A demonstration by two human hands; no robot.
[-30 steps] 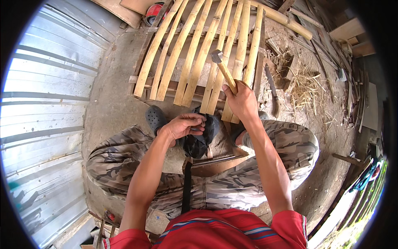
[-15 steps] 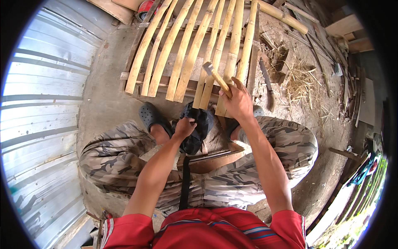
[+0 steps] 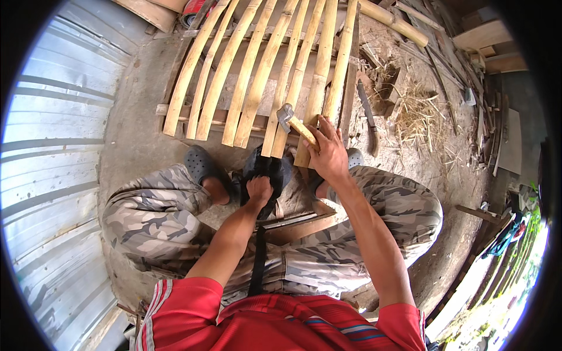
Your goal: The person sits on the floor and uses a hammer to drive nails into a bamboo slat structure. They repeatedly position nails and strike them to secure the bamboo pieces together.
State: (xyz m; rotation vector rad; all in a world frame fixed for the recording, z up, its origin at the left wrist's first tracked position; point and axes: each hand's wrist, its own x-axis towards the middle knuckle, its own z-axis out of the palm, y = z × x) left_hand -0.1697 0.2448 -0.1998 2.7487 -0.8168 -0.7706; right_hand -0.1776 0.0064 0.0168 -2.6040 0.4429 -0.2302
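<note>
My right hand (image 3: 329, 153) holds a hammer (image 3: 285, 117) by its light wooden handle, the metal head pointing up and to the left. Some of its fingers stretch forward over the near ends of the bamboo slats (image 3: 252, 88). Those slats lie side by side across a wooden frame (image 3: 225, 117). Between my feet is a black bag (image 3: 281, 172) with a long strap (image 3: 256, 263) running toward my waist. My left hand (image 3: 259, 190) is closed at the bag's top, its fingertips hidden, so what they hold cannot be seen.
A long knife (image 3: 367, 114) lies on the floor right of the frame, beside wood shavings (image 3: 424, 114). A bamboo pole (image 3: 398, 26) lies at the far right. Corrugated metal sheeting (image 3: 58, 146) stands at the left. A wooden piece (image 3: 301, 227) sits between my legs.
The hammer head has come down and left, closer to the slat ends, and my right fingers have spread forward. My left hand has turned knuckles-up and moved slightly down at the bag.
</note>
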